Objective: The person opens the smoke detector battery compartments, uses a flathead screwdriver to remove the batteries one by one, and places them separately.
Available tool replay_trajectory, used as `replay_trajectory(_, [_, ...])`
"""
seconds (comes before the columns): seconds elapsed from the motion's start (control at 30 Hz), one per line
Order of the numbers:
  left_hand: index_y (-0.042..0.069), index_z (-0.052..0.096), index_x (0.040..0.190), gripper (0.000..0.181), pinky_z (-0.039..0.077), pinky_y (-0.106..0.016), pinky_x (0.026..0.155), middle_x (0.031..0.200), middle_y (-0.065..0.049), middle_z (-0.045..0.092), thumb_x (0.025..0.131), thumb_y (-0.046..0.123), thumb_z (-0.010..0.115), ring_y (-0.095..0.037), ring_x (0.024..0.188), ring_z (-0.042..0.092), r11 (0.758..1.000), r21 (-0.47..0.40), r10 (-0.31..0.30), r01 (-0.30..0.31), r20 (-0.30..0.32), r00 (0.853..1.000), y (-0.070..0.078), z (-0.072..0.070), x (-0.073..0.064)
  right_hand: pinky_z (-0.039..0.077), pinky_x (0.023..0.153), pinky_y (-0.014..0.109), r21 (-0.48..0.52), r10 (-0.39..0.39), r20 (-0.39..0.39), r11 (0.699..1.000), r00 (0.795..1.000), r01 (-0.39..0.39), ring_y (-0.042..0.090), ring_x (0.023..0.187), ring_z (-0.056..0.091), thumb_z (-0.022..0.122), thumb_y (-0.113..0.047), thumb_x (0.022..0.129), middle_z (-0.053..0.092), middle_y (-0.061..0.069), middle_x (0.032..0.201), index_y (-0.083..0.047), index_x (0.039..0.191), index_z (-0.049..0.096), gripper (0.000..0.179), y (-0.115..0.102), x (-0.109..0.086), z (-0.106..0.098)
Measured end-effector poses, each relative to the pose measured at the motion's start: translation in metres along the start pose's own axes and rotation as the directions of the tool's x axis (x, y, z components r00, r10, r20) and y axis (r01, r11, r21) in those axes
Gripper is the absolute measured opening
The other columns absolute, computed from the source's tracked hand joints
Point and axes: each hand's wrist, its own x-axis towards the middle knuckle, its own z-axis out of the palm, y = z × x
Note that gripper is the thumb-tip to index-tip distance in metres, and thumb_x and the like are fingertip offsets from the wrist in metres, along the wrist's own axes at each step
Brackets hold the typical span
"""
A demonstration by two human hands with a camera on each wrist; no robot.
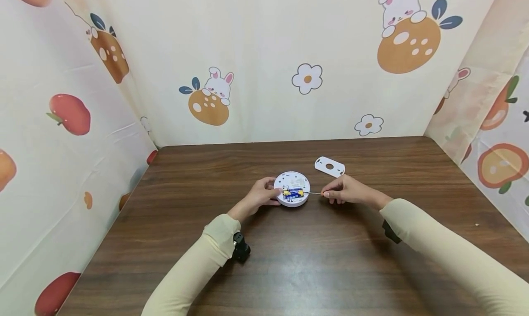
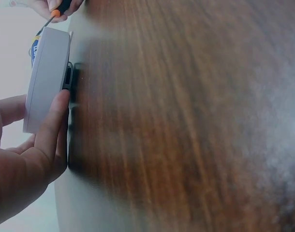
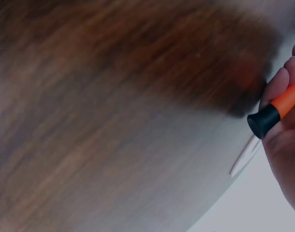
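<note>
A round white smoke alarm [image 1: 289, 179] sits at the middle of the table, its back side up. My left hand [image 1: 261, 194] grips its left rim, thumb over the top and fingers along the side; in the left wrist view the alarm [image 2: 47, 79] shows edge-on, with fingertips at its lower edge. A blue and yellow battery [image 1: 292, 195] lies in a recess of it. From the right, my right hand [image 1: 344, 191] holds a screwdriver [image 1: 315, 193], whose tip is right at the battery's end. Its orange and black handle [image 3: 280, 107] lies in the curled fingers.
Behind the right hand, a white mounting plate [image 1: 336, 168] with a central hole lies on the brown wooden table [image 1: 231, 164]. Patterned curtains [image 1: 264, 77] hang along the table's back and sides.
</note>
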Motion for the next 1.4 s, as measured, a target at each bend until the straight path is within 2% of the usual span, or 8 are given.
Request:
replay_trajectory(0.43, [-0.006, 0.041, 0.137, 0.048, 0.058, -0.032, 0.070, 0.105, -0.018, 0.053, 0.092, -0.001, 0.059, -0.018, 0.074, 0.060, 1.000, -0.016, -0.002, 0.002, -0.009, 1.000, -0.001, 0.000, 0.002, 0.047, 0.050, 0.027, 0.036, 0.002, 0.052, 0.999, 0.999, -0.004, 0.017, 0.058, 0.053, 0.059, -0.011, 0.095, 0.063, 0.011, 0.072, 0.004, 0.104, 0.069, 0.020, 0.000, 0.002, -0.002])
replay_trajectory(0.73, [-0.005, 0.042, 0.137, 0.048, 0.058, -0.032, 0.069, 0.104, -0.018, 0.052, 0.092, -0.001, 0.060, -0.018, 0.074, 0.060, 1.000, -0.009, -0.004, 0.003, -0.012, 1.000, -0.001, 0.000, 0.003, 0.049, 0.051, 0.028, 0.082, -0.031, 0.020, 0.996, 0.999, 0.029, 0.017, 0.059, 0.054, 0.058, -0.010, 0.096, 0.063, 0.010, 0.072, 0.006, 0.104, 0.067, 0.021, 0.001, 0.001, -0.001])
replay_trajectory(1.07, [-0.005, 0.041, 0.137, 0.048, 0.058, -0.032, 0.069, 0.106, -0.018, 0.052, 0.092, -0.001, 0.060, -0.019, 0.074, 0.060, 1.000, 0.001, -0.019, 0.019, -0.018, 1.000, -0.001, 0.000, 0.002, 0.048, 0.050, 0.029, 0.046, -0.017, 0.022, 0.999, 1.000, 0.016, 0.017, 0.058, 0.053, 0.059, -0.009, 0.095, 0.063, 0.012, 0.072, 0.006, 0.104, 0.068, 0.020, 0.001, -0.002, -0.001])
replay_trajectory(1.4, [-0.008, 0.036, 0.136, 0.051, 0.058, -0.034, 0.069, 0.101, -0.019, 0.054, 0.091, -0.001, 0.059, -0.020, 0.073, 0.061, 0.999, -0.037, -0.008, 0.008, -0.021, 1.000, -0.005, 0.004, 0.000, 0.049, 0.053, 0.025, 0.028, -0.027, -0.041, 0.999, 0.999, 0.028, 0.016, 0.061, 0.054, 0.060, -0.009, 0.094, 0.062, 0.011, 0.072, 0.007, 0.103, 0.068, 0.020, 0.000, -0.008, -0.007])
